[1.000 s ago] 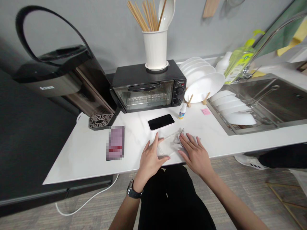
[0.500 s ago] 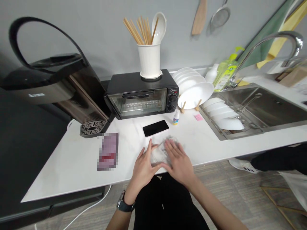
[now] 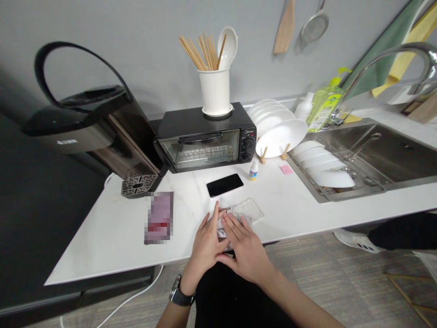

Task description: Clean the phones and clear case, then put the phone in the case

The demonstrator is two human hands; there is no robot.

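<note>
Two hands are meeting over one clear case (image 3: pixel 254 210), which is lying on the bench (image 3: pixel 99 248) near its front edge. The left hand (image 3: pixel 205 242) is spreading its fingers, thumb well apart from index, around the case's near-left part. The right hand (image 3: pixel 246 248) is keeping its fingers nearly straight, covering one crumpled pale cloth (image 3: pixel 221 232); its grip is hard to tell. One phone (image 3: pixel 225 185), one small bottle (image 3: pixel 253 170) and one pink note (image 3: pixel 286 169) are resting beyond.
</note>
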